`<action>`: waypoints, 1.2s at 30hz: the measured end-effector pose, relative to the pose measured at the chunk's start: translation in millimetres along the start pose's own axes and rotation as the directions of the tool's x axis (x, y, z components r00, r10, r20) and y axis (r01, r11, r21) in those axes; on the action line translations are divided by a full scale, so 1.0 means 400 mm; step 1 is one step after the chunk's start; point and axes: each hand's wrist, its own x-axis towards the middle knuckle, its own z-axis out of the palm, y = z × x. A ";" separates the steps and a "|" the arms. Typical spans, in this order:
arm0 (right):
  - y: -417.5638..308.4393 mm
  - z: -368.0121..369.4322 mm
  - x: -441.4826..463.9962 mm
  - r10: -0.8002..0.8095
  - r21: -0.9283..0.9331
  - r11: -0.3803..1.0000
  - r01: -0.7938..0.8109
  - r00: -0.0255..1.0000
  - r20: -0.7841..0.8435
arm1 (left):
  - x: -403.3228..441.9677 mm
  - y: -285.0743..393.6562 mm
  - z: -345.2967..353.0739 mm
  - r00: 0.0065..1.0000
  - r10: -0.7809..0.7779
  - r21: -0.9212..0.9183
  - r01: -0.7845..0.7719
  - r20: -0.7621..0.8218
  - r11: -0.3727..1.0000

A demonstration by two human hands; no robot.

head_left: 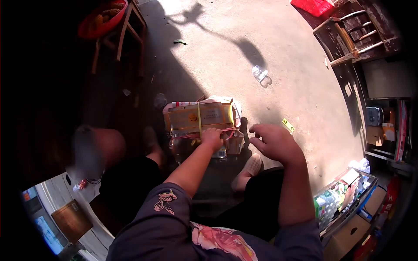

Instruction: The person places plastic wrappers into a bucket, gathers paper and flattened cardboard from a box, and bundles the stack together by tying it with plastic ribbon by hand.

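A bundle of cardboard boxes (180,116) stands on the floor between my feet, bound by a yellow strap (200,117) and a pink strap (230,130). My left hand (212,138) is closed at the near upper edge of the bundle, its fingers curled on the pink strap. Part of that strap is hidden under the hand. To the right of the bundle, my right hand (275,141) is held in the air, with the thumb and forefinger apart and nothing visible in it.
A crumpled clear plastic piece (260,74) and a yellow slip (288,125) lie on the concrete floor. At upper left, a red basin (117,18) rests on a wooden stool (126,35). A wooden chair (348,37) is at upper right. A crate of bottles (335,200) stands lower right.
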 end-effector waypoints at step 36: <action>0.401 0.463 0.516 0.361 0.246 0.857 -0.453 0.868 0.340 | 0.072 0.057 0.165 0.832 -0.510 -0.912 -0.013 0.217 -0.410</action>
